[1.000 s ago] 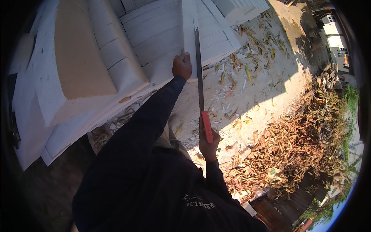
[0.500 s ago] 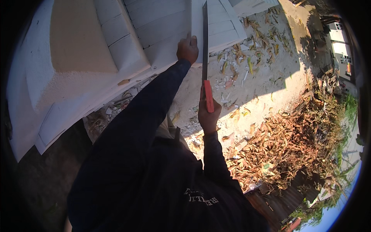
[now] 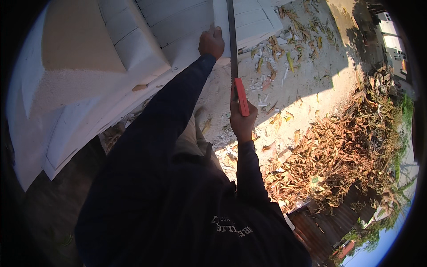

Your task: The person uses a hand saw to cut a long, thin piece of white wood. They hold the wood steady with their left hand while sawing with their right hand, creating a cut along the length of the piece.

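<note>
My right hand (image 3: 243,120) is wrapped round the red handle (image 3: 241,97) of a hand saw. The saw's long dark blade (image 3: 232,40) points away from me and crosses the edge of a white slatted panel (image 3: 187,22); its far end runs out of the picture. To the left of the blade, my left hand (image 3: 211,43) grips the near edge of that panel beside a white upright strip (image 3: 221,22), thumb raised. The fingers on its far side are partly hidden. Whether the blade's teeth bite into the strip, I cannot tell.
A large white moulded piece with a beige face (image 3: 80,35) fills the upper left. A small brown chip (image 3: 139,87) lies on its ledge. Sandy ground with white scraps and leaves lies ahead, a heap of dry leaves (image 3: 329,155) to the right, rusty corrugated sheets (image 3: 320,227) nearer me.
The view has shifted, so both hands, the saw and the panel sit a little higher in the picture. Both grips look the same, and the saw has barely moved against the panel.
</note>
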Available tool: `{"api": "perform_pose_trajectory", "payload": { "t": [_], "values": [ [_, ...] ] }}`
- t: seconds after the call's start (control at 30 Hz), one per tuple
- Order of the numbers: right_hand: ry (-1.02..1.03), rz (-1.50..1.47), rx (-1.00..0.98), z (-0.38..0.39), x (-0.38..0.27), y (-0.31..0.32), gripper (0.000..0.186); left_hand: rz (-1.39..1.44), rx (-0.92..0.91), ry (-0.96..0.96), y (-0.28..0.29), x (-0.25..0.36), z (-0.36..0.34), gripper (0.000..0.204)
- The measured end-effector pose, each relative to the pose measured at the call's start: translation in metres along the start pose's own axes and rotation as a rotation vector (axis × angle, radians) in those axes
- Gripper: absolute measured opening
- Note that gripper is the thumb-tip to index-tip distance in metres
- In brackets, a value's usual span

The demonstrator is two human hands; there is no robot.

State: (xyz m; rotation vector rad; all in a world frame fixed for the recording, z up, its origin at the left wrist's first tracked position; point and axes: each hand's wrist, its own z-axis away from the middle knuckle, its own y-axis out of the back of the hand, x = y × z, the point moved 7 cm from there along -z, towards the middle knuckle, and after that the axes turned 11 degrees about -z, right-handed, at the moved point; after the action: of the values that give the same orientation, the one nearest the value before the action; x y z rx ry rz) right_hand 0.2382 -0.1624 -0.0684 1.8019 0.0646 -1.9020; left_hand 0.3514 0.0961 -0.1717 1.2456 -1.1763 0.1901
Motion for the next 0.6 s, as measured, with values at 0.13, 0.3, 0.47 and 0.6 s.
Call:
{"api": "perform_pose_trajectory", "payload": {
  "t": [0.13, 0.3, 0.47, 0.6],
  "values": [
    [0.002, 0.065, 0.053, 0.078, 0.014, 0.020, 0.035, 0.003, -0.038, 0.058, 0.001, -0.003, 0.003, 0.055],
    [-0.006, 0.009, 0.015, -0.010, 0.011, 0.004, 0.012, -0.023, -0.087, 0.053, 0.000, 0.008, 0.003, 0.056],
    [0.030, -0.010, 0.053, 0.013, -0.002, 0.006, 0.011, -0.013, -0.068, 0.047, 0.003, -0.003, 0.006, 0.056],
    [0.038, 0.043, 0.093, 0.073, 0.008, 0.021, 0.010, -0.009, -0.055, 0.058, -0.003, -0.001, 0.005, 0.052]
  ]
}}
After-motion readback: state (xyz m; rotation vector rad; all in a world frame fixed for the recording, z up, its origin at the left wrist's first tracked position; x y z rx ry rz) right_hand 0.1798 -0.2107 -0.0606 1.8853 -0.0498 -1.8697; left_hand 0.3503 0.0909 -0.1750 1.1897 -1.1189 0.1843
